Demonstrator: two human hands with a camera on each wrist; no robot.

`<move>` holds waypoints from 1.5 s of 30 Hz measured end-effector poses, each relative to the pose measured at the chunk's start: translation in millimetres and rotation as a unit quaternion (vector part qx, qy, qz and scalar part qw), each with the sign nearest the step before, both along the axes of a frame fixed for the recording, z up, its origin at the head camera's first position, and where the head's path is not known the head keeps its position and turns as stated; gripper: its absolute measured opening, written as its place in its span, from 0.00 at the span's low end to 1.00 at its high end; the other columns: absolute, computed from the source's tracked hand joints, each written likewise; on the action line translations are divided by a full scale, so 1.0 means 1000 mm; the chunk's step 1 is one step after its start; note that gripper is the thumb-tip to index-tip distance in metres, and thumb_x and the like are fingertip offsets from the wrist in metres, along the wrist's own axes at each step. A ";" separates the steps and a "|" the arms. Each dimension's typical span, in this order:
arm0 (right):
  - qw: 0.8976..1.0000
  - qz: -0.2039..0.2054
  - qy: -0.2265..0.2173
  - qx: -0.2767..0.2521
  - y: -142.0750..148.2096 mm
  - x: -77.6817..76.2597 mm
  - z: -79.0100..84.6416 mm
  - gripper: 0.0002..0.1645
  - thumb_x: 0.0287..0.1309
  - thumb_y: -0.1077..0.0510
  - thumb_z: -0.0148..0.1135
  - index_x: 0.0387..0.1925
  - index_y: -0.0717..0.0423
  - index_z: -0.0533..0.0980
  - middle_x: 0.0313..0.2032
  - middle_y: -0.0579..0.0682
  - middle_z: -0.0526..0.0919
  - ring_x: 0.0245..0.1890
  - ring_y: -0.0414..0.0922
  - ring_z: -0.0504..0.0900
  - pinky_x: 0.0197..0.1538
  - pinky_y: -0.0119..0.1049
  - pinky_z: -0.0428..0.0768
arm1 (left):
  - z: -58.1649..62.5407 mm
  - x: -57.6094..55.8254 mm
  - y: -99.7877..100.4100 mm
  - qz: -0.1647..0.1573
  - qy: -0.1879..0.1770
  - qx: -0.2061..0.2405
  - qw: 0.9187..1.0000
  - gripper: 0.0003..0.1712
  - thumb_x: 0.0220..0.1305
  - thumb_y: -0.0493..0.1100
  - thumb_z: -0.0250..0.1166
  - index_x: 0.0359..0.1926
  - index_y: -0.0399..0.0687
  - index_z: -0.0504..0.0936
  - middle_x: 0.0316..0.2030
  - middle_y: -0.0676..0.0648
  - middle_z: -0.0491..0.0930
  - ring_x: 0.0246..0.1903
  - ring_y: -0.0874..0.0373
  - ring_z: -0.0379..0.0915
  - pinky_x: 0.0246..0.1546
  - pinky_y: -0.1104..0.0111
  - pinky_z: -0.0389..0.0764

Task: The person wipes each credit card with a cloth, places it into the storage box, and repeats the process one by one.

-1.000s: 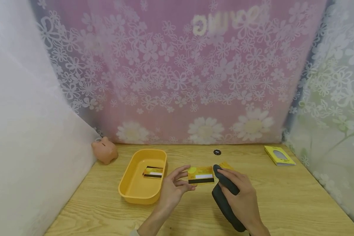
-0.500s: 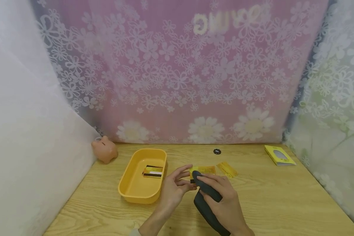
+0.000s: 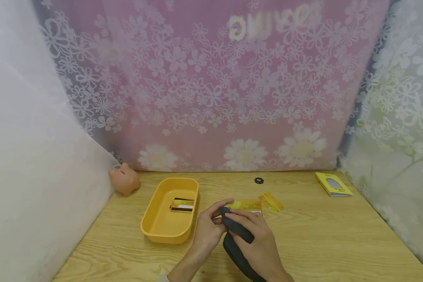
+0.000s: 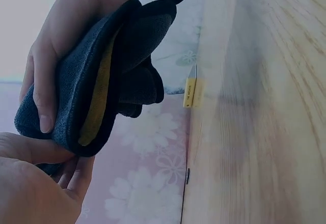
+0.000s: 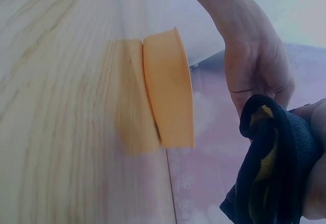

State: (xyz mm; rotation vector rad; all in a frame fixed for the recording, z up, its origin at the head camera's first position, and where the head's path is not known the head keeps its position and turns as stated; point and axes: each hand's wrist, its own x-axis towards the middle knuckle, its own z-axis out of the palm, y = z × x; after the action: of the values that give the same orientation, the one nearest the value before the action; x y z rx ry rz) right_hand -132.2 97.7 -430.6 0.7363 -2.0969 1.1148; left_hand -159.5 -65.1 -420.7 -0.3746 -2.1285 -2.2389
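In the head view my left hand (image 3: 207, 229) pinches a yellow-orange card (image 3: 248, 205) by its left end. My right hand (image 3: 255, 239) grips a folded dark grey cloth (image 3: 237, 256), whose upper fold overlaps the card's lower left part and hides its dark stripe. The left wrist view shows the cloth (image 4: 76, 91) bunched, with a yellow inner side, its lower end right at the left thumb and fingers. From the right wrist view, the cloth (image 5: 300, 137) meets the left fingertips, and the card is hidden behind it.
Left of the hands stands a yellow tray (image 3: 146, 227) with striped cards (image 3: 183, 205) inside. Another yellow card (image 3: 272, 202) lies just beyond the held one. A black chip (image 3: 259, 180), a pink piggy bank (image 3: 124, 179) and a yellow booklet (image 3: 333, 184) sit farther back.
My right hand has slid the cloth leftward across the held card, from its right edge to the left fingers. The loose card behind has come into fuller view. My left hand stays nearly in place.
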 end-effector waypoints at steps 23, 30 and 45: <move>0.993 -0.116 -0.012 -0.007 0.053 -0.011 0.000 0.40 0.43 0.75 0.80 0.57 0.42 0.86 0.57 0.45 0.85 0.52 0.41 0.76 0.57 0.12 0.68 | 0.001 0.002 -0.009 0.025 -0.031 0.014 0.999 0.35 0.60 0.20 0.67 0.64 0.53 0.83 0.51 0.41 0.81 0.35 0.55 0.84 0.43 0.61 0.90; 0.989 -0.140 -0.046 -0.028 0.066 -0.012 0.000 0.38 0.45 0.74 0.80 0.57 0.42 0.86 0.55 0.45 0.85 0.54 0.41 0.76 0.57 0.11 0.67 | 0.000 0.000 -0.019 0.036 -0.030 0.005 0.999 0.35 0.60 0.21 0.67 0.64 0.53 0.83 0.54 0.39 0.81 0.39 0.48 0.85 0.45 0.62 0.90; 1.000 -0.022 -0.018 -0.005 0.027 -0.001 0.001 0.39 0.47 0.71 0.81 0.60 0.40 0.84 0.58 0.41 0.83 0.54 0.39 0.76 0.54 0.26 0.81 | -0.003 0.003 -0.013 0.019 -0.013 -0.001 1.000 0.34 0.60 0.20 0.66 0.65 0.48 0.82 0.51 0.38 0.84 0.34 0.51 0.86 0.40 0.62 0.90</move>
State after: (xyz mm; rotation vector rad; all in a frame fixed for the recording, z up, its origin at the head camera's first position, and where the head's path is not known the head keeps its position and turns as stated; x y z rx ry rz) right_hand -133.2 125.1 -429.9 0.6657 -2.1271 1.1207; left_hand -156.8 -78.6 -423.7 -0.3048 -2.1327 -2.2327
